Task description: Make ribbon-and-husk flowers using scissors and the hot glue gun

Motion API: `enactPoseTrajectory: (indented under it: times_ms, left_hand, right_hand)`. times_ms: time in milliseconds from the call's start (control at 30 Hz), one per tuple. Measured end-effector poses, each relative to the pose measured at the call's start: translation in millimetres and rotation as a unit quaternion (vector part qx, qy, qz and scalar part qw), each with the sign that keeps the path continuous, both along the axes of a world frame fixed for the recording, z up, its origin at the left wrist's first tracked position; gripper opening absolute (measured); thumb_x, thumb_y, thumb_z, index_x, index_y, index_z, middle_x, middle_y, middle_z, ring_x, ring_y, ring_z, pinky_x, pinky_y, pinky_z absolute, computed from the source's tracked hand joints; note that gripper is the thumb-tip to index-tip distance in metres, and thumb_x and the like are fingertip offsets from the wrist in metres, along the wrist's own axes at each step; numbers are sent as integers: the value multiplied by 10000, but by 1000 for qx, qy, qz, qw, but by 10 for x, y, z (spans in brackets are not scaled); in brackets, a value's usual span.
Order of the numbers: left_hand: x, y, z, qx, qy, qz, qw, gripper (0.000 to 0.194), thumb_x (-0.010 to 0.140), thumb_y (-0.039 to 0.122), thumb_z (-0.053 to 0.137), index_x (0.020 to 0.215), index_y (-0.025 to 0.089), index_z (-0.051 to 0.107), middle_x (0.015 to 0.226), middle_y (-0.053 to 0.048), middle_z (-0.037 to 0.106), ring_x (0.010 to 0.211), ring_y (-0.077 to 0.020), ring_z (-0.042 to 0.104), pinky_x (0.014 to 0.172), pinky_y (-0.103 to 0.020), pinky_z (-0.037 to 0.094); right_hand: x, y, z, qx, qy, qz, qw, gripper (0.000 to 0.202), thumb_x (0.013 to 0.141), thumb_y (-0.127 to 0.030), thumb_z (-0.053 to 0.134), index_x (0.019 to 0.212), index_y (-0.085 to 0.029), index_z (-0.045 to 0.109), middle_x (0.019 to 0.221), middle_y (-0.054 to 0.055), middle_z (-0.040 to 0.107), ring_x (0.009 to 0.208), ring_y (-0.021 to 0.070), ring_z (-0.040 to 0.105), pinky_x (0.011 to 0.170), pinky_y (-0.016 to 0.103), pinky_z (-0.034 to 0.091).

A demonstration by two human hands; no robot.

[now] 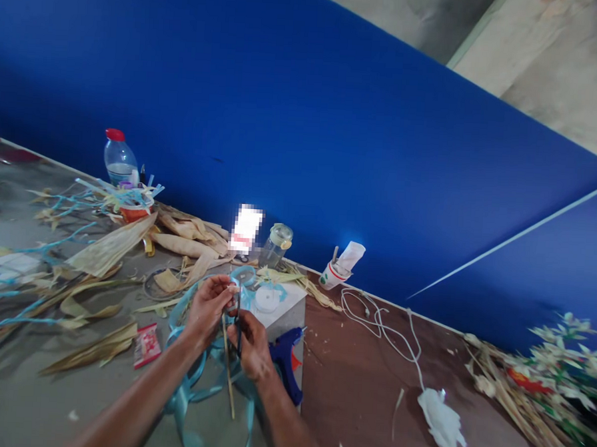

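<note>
My left hand point(212, 310) is closed in a pinch around the upper end of a thin stick point(229, 380), which slants down toward me. Close on its right, my right hand point(251, 346) is closed around dark scissors point(238, 324), whose blades point up past the left fingertips. Light blue ribbon point(181, 404) hangs and lies in loops below and around both hands. A ribbon roll point(244, 275) stands just beyond the fingers, near a white spool point(267, 298).
A blue glue gun point(286, 363) lies right of my hands. Dried husks point(178, 234), a red-capped bottle point(120, 161) and a pink packet point(146, 345) are to the left. Along the blue partition stand a jar point(276, 244) and a cup point(333, 275); a white cable point(393, 332) lies right.
</note>
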State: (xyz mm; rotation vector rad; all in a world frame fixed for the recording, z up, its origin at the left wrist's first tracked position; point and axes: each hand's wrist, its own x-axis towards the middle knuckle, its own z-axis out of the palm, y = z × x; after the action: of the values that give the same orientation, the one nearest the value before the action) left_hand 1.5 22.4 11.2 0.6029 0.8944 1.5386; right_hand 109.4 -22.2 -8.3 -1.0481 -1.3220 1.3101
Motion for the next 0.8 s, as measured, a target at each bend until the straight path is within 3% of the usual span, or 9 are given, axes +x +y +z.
enactPoseTrajectory:
  times_ms: [300,533,800]
  left_hand:
    - [11,7,-64,8,4,-6,1000,413,562,265,808,856,172,533,627,58,588,470,-68,506,440,-195,397]
    - [8,23,-114,12,15,-3,1000,405,557,285,809,844,175,545,588,67,574,461,-63,493,454,-190,394]
    - [0,35,-119,12,25,5,1000,391,561,295,807,824,173,544,592,59,577,467,-75,500,466,-201,395]
  right_hand:
    - [-12,21,-51,0,-4,-14,1000,319,747,-390,594,978,-173,630,634,-27,509,526,93,394,492,198,351]
    - [-12,24,-37,6,-30,-28,999,265,731,-289,569,957,-173,642,632,-25,524,530,94,404,480,189,350]
    - [-17,30,-14,9,-46,-37,998,251,726,-310,580,916,-169,666,608,-34,508,527,92,387,478,192,339]
